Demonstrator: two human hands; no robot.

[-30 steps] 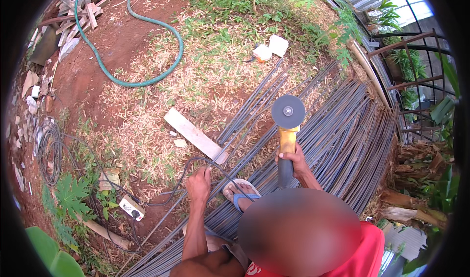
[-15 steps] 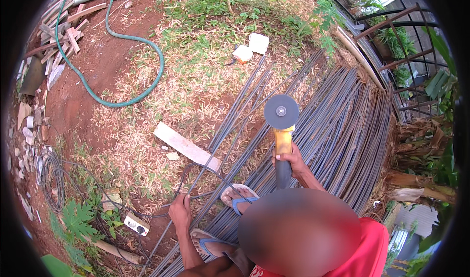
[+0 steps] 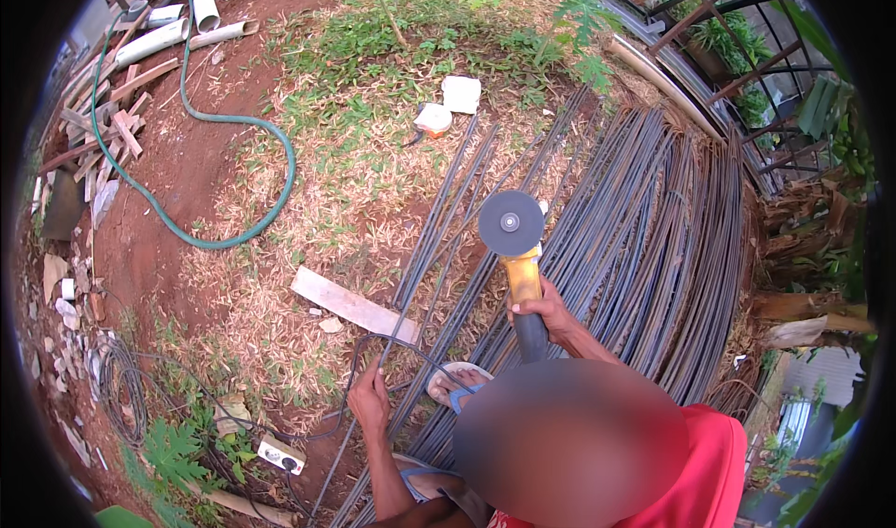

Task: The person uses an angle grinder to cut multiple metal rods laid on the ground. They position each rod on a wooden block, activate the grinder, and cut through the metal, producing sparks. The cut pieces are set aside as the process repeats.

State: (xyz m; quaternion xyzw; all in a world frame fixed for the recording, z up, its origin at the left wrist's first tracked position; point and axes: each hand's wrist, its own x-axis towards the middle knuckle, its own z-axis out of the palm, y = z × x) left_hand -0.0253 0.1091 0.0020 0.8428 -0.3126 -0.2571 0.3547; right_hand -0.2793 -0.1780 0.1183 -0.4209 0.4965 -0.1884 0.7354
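My right hand (image 3: 544,310) is wrapped around an angle grinder (image 3: 523,271) with a yellow body and dark rear handle. Its dark cutting disc (image 3: 516,240) points away from me, above the ground and the rods. Closed around one thin steel rod (image 3: 397,330), my left hand (image 3: 371,400) is low on the left, beside the black power cord (image 3: 425,351). Many more steel rods (image 3: 635,220) lie in a long bundle to the right. Under the held rod, a pale flat board (image 3: 341,300) rests on the dry grass.
A white power strip (image 3: 282,455) with a plug in it lies lower left near a coiled cable (image 3: 121,388). The green hose (image 3: 289,169) curves across the soil. Scrap wood (image 3: 126,132) and pipes are piled far left. My sandalled foot (image 3: 457,383) stands among the rods.
The view has shifted slightly. The grinder has moved a little left and nearer to me. My left hand has moved slightly right, still on the rod.
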